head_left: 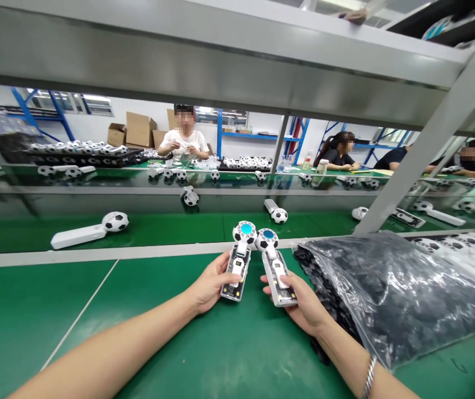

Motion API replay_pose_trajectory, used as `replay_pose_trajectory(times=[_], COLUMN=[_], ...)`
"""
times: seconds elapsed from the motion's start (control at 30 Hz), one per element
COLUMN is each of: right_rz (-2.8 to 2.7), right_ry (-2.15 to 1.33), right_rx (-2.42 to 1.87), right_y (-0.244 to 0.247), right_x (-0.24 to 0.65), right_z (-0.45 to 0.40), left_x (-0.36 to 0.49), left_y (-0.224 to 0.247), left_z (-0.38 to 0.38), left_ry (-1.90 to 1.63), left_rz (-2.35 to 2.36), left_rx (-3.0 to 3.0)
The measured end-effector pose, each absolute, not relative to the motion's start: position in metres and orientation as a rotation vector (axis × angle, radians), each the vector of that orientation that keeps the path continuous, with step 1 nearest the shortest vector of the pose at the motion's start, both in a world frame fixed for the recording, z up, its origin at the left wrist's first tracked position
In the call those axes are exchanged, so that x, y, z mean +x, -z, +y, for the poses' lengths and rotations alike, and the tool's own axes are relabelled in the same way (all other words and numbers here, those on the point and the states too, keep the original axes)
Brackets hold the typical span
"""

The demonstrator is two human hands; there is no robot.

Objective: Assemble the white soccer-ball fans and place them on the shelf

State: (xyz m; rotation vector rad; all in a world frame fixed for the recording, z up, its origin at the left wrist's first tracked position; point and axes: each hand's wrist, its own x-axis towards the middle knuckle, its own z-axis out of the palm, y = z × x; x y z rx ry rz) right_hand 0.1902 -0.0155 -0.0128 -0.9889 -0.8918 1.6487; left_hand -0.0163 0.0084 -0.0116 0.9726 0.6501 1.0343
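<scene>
My left hand (215,282) is closed around what looks like a handheld fan (236,271), its soccer-ball head up and a light blue disc facing me. In my right hand (306,302) is a second such handheld fan (278,274), with a darker blue disc. Both have a clear-fronted handle showing a dark board, and a white panel with a small dark window. My thumbs rest on these panels. The two ball heads are side by side, touching or nearly so, above the green worktable (171,349).
Right of my hands lies a clear plastic bag (403,288) of small black pieces. A green conveyor (158,227) crosses ahead, carrying white soccer-ball units (115,221). A slanted metal post (424,133) and an overhead beam (221,55) frame the view. Co-workers (184,141) sit beyond.
</scene>
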Motion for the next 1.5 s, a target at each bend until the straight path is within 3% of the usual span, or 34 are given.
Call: replay_pose_trajectory(times=[1.5], right_rz=[-0.772], right_ry=[-1.67], right_rx=[-1.003], right_y=[0.0084], right_x=[0.1881], right_z=[-0.0138], left_x=[-0.0188], left_y=[0.0142], left_z=[0.0106], left_ry=[-0.97], left_rz=[0.691], left_rx=[0.901])
